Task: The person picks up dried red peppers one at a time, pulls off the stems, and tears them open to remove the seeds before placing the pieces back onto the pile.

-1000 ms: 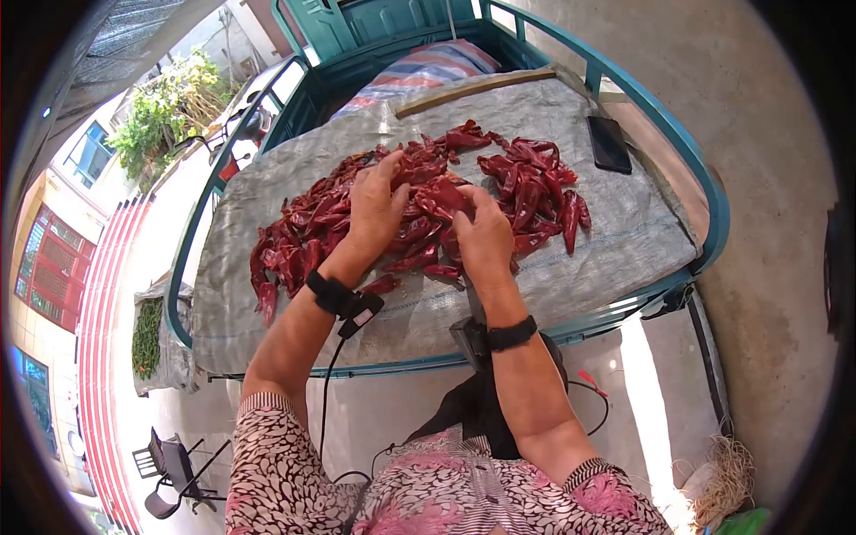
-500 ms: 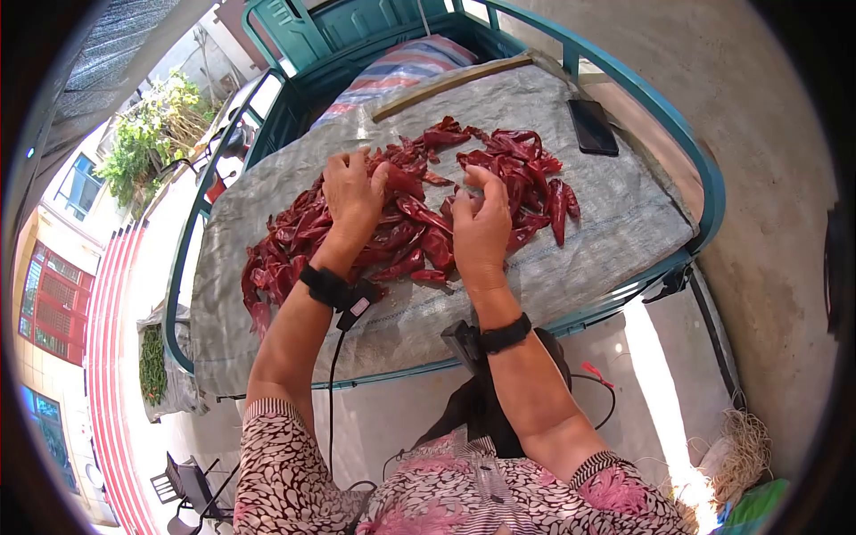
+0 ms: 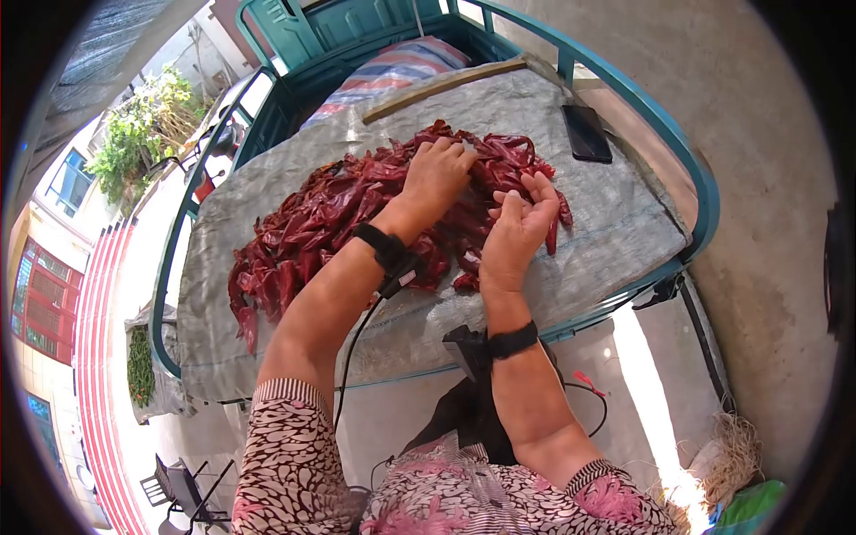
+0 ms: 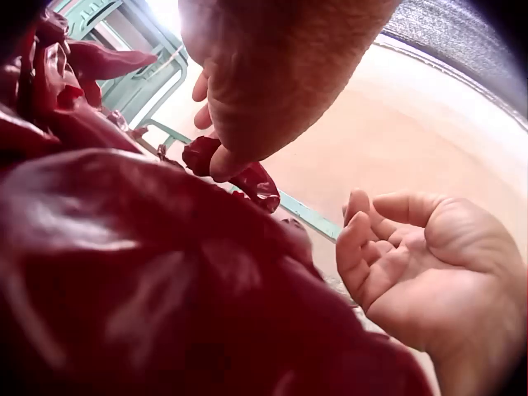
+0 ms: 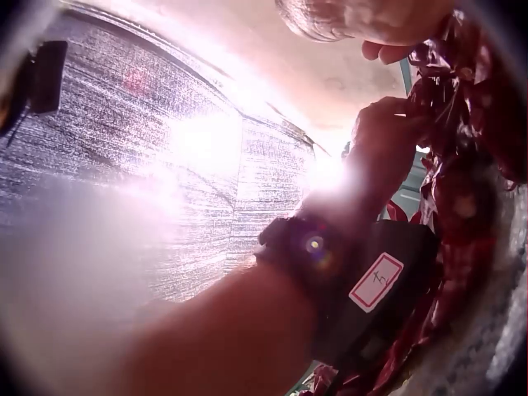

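So I've got the left hand (image 3: 437, 183) pinching a red pepper (image 4: 256, 186) between thumb and fingers, over the pile of dried peppers (image 3: 308, 223) on the grey woven sheet (image 3: 428, 334). Right hand's (image 3: 517, 236) just beside the pile's right part, palm up, fingers half-curled, pretty loose, holding nothing. Phone's (image 3: 586, 134) lying beyond it.

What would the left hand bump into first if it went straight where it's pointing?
Probably the shiny dark-red peppers heaped by its fingertips. The left hand points down at the pile, but the exact gap is hard to tell.
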Tool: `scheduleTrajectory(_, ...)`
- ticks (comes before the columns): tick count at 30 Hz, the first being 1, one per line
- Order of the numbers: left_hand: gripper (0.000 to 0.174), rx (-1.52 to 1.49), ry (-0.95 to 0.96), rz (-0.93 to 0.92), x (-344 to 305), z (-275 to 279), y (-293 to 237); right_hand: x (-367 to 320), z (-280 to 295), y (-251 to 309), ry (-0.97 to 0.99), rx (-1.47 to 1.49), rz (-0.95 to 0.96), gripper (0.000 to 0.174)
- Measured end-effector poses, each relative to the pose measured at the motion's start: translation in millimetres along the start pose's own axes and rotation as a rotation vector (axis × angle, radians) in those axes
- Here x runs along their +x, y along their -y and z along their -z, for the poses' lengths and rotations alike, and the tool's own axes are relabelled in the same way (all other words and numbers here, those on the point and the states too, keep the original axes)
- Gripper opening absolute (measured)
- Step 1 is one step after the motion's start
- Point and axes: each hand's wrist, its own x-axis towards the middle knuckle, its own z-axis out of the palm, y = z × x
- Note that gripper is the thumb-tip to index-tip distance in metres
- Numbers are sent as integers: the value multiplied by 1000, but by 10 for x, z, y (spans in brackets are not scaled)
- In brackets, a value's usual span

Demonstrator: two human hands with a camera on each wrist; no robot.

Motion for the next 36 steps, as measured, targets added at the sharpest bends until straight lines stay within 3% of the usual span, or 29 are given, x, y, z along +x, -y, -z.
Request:
scheduleTrajectory(3,34,-134,-232,15,-173,149,54,17,35,-57,47,-2,-28,41)
scheduleTrajectory(6,31,-334,-98,221,-318,501,-50,24,0,-146,86,-75,20,32)
scheduleTrajectory(9,29,-428,-119,167,-466,631,-66,-20,-27,-51,281,-350,-141,27)
scheduleTrajectory(12,31,-567,-191,126,-615,640,-18,-102,-52,-128,238,-337,2,26)
scheduleTrajectory(18,38,-395,-168,398,-793,550,505,-58,0,15,98,-44,-55,24)
scheduleTrajectory(22,41,-248,-109,506,-656,543,407,-9,5,63,1,55,12,29)
scheduleTrajectory(25,42,-332,-74,89,-441,237,403,7,15,55,-39,62,37,31)
scheduleTrajectory(28,47,-270,-4,-8,-204,-88,289,20,31,56,-27,51,29,33)
scheduleTrajectory(34,34,-168,158,109,8,-251,193,48,44,56,11,48,14,33)
scheduleTrajectory(36,29,-180,64,173,5,-280,230,39,37,73,6,60,7,33)
